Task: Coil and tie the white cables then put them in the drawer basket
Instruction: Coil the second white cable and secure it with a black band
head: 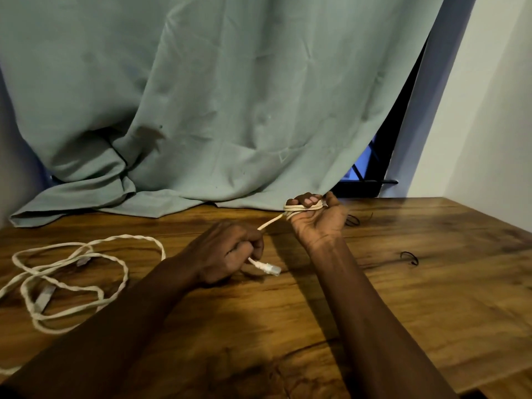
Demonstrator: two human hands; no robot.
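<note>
Currently: white cable (302,208) is wound round curled right hand (319,226), near bench (417,298) far edge.
Left hand (227,251): cable's free end is gripped.
Handling: light, limp; loops are best pinched.

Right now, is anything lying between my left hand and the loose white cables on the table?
Nothing visible does: only bare table lies between the left hand and the loose cables. That hand, though, grips the cable coiled round the right hand.
</note>
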